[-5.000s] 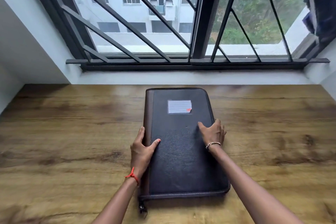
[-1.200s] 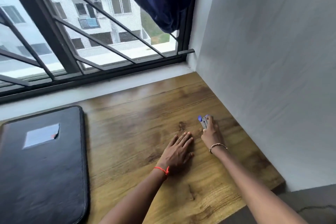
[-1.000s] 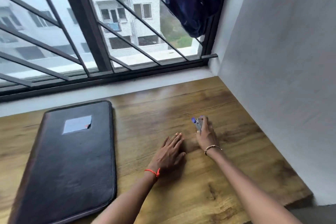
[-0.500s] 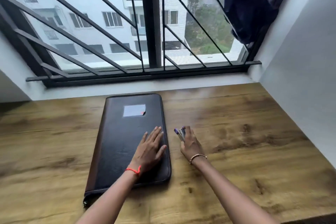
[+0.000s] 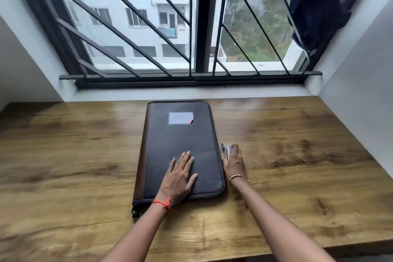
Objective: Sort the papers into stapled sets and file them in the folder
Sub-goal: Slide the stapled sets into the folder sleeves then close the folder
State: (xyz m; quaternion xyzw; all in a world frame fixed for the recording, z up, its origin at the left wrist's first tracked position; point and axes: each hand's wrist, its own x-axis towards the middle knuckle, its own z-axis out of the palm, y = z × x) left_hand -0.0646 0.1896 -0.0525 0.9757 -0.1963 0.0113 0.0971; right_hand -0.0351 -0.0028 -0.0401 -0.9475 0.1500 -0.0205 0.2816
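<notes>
Since half a second ago the right hand (image 5: 235, 165) has travelled leftward with its load and now lies just beside the right long edge of the folder (image 5: 182, 140), where a strip of bare desk (image 5: 74, 155) earlier separated them. The left hand (image 5: 180, 176) remains flat on the near half of the folder cover. About a second ago both hands were on bare wood near the right wall (image 5: 361, 91). The folder, then left of centre in the view, is now centred.

Finger state:
- Left: fingers (image 5: 185, 158) straight, released, pressing the cover palm-down.
- Right: fingers (image 5: 236, 151) curled over a small silver-and-purple object (image 5: 227, 151), grasping it against the desk. Its type cannot be told from this view.

Folder position: closed, lying flat, long axis pointing away from the person. A pale label (image 5: 180, 117) sits near its far end. A zip pull (image 5: 134, 211) hangs at the near left corner.

Edges and open room:
- The far short edge lies near the window sill (image 5: 191, 93), with a narrow band of wood between.
- The near short edge is well back from the desk's front edge.
- Wide bare wood extends to the left of the folder.
- To the right, bare wood runs from the right hand to the wall.
- A dark blue cloth (image 5: 319, 6) hangs at the window's upper right, well above the desk.
</notes>
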